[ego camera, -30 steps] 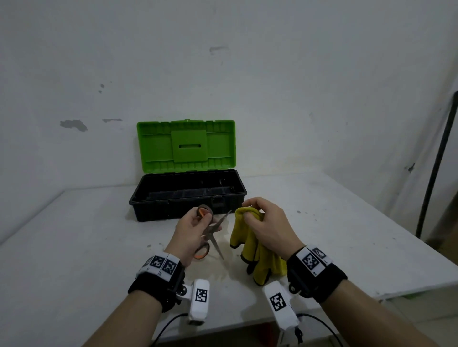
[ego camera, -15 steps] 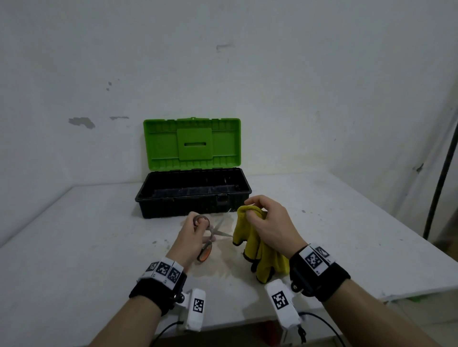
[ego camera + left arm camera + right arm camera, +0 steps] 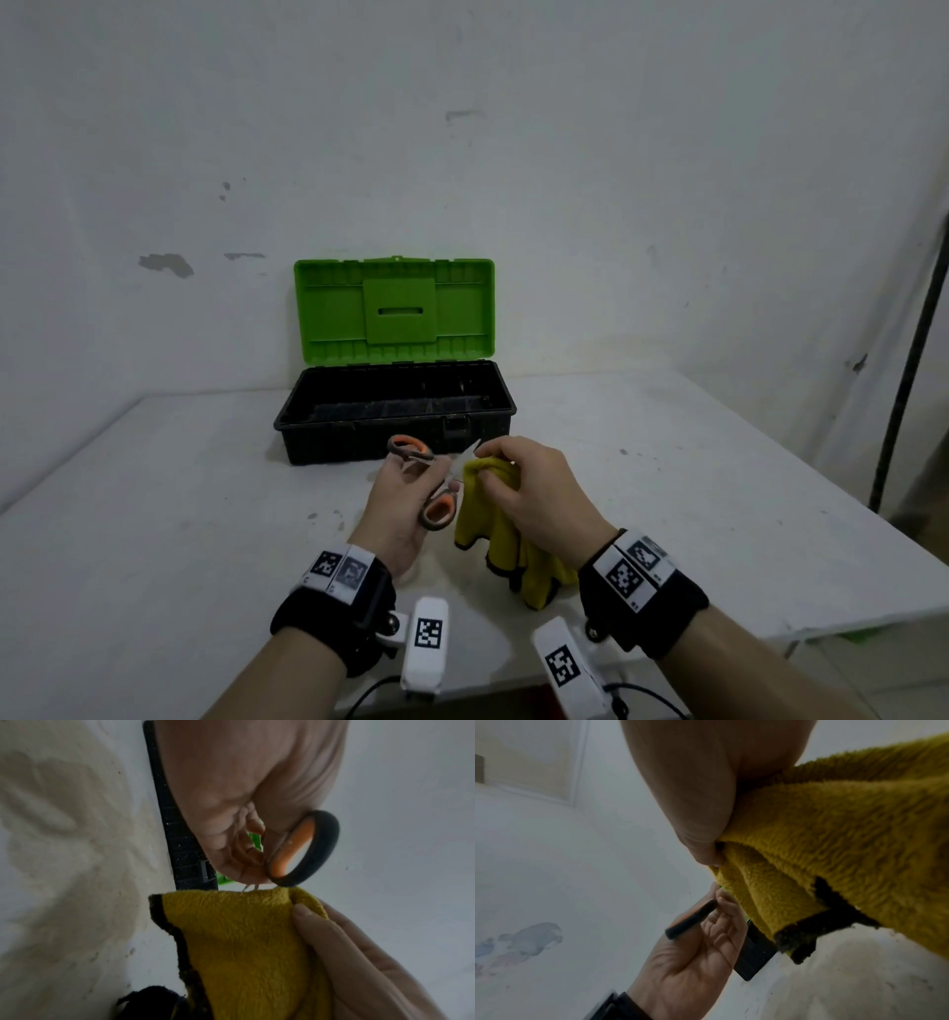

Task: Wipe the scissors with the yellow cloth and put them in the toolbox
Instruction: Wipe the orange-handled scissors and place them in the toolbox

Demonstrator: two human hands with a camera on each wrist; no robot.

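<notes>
wiping in progress. my left hand [image 3: 405,493] grips the scissors [image 3: 431,478] by the handles, my right hand [image 3: 534,488] pinches the yellow cloth [image 3: 518,560] bunched against a blade, above the table [image 3: 154,514]. toolbox [image 3: 395,411] open at far side, scissors not in yet.

Premises present as a plain workshop or utility room, not a furnished home; bare white wall [image 3: 565,180] scuffed, with patches of chipped paint; white table [image 3: 154,514] stained and speckled with grime; open toolbox [image 3: 395,411] with green lid and black tray stands on it against the wall; dark pole [image 3: 909,360] stands at the right edge.
</notes>
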